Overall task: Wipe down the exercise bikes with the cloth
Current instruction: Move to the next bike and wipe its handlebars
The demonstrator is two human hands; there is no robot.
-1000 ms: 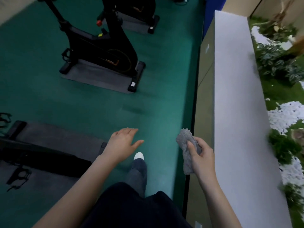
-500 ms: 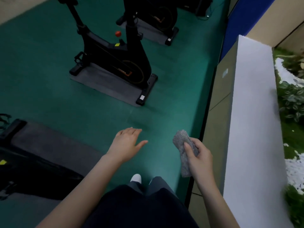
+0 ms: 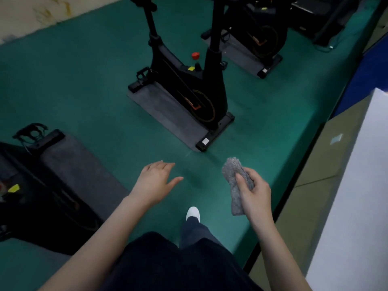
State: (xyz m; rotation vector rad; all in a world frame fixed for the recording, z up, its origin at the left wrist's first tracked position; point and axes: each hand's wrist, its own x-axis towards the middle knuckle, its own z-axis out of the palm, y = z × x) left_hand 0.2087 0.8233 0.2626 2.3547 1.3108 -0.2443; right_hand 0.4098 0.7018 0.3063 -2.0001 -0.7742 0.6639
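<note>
Exercise bikes, black and upright, are seen on a green carpeted floor (image 3: pixel 84 80). The middle bike (image 3: pixel 189 87) is set on a flat grey rectangular mat (image 3: pixel 159 110), the far bike (image 3: pixel 264 38) is stood beyond it on a mat of its own, and the near bike (image 3: pixel 42 196) is cut off by the left edge.

A folded grey fuzzy cloth (image 3: pixel 232 171) is gripped in the right hand (image 3: pixel 255 196), with the thumb pressed on its front and the fingers curled behind. It is held in the air, well apart from all three bikes. The left hand (image 3: pixel 155 183) is held out flat beside it with straight fingers, and nothing is held in it. The two hands are not touching.

Orange lettering (image 3: pixel 192 102) is printed on the middle bike's flywheel housing, but it is too blurred to be read. A small white sticker (image 3: pixel 205 140) is fixed to its front foot bar. A yellow label (image 3: pixel 191 68) is fixed to its frame, just below a round red knob (image 3: pixel 195 55). Another yellow tag (image 3: pixel 13 188) is carried by the near bike.

A white shoe (image 3: pixel 193 214) is seen on the floor between the forearms, and a white-topped ledge (image 3: pixel 357 185) is seen at the right.
</note>
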